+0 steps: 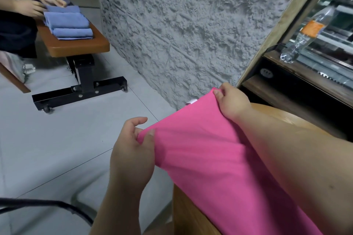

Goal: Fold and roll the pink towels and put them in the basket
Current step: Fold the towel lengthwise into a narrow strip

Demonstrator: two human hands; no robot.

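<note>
Pink towel (210, 158): light, limp, probably smooth. My left hand (133, 147) and right hand (234, 103) each pinch a corner above the table (189, 213) edge.

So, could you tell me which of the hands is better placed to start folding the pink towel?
Probably left: the left hand pinches the pink towel corner held off the wooden table, free to swing toward the right hand.

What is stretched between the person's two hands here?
In the head view, the pink cloth towel spans from the left hand to the right hand, each pinching a corner; a small white tag peeks over its edge.
</note>
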